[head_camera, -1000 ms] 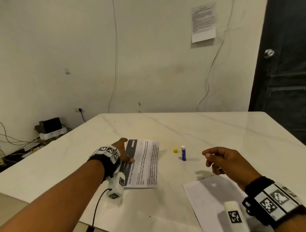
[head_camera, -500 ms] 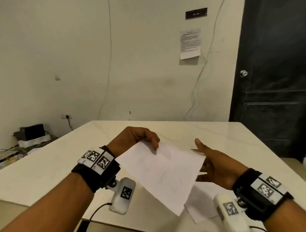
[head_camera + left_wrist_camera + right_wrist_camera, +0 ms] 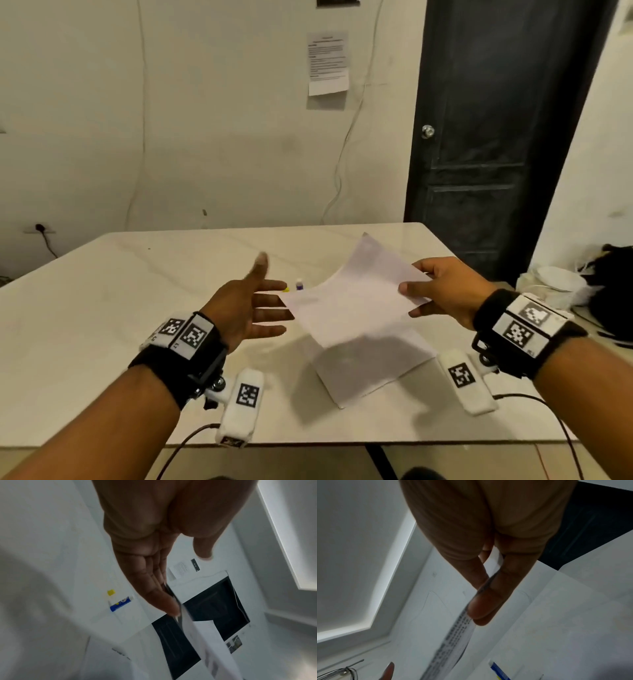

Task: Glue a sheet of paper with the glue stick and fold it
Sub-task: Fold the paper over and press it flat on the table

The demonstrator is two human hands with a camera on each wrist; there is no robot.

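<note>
Pale marble table [image 3: 102, 308] below, a sheet of paper [image 3: 356, 301] is held in the air – pinched at its edge by the right hand [image 3: 442, 291], while the left hand [image 3: 246, 305] is spread flat beside it. Light and floppy, it is best gripped by opposite edges. White above – print shows beneath.

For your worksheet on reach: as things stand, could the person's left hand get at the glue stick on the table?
Probably yes. The left hand is open and holds nothing, and the glue stick stands just beyond its fingertips. The sheet of paper pinched by the right hand hangs beside that path, not across it.
</note>
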